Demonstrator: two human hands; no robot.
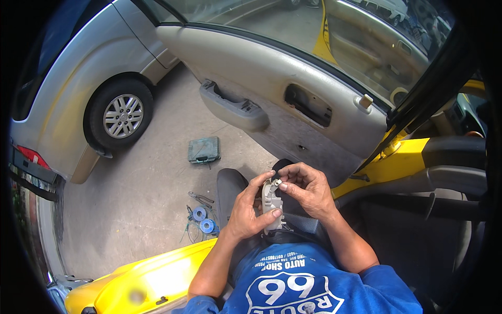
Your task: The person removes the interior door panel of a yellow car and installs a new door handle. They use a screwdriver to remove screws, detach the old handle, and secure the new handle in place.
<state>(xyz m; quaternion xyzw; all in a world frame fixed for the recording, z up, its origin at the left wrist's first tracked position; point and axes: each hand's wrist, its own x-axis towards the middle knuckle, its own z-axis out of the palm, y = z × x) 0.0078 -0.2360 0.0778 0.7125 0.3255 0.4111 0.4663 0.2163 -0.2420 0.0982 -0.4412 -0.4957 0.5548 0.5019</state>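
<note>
Over my lap, my left hand (250, 212) grips an elongated beige-grey plastic part (271, 205), upright between fingers and thumb. My right hand (308, 191) has its thumb and forefinger closed on a small pale fitting (278, 183) at that part's upper end; finer detail there is too small to make out. Beyond my hands, the open door (345, 136) shows an uncovered oblong recess (307, 104) and an armrest (234, 112).
A silver van (78, 73) stands at left. On the concrete lie a teal case (204, 150), pliers (201, 199) and blue wire spools (206, 225). Yellow bodywork (141, 272) runs along the lower left; a dark seat (429, 240) is at my right.
</note>
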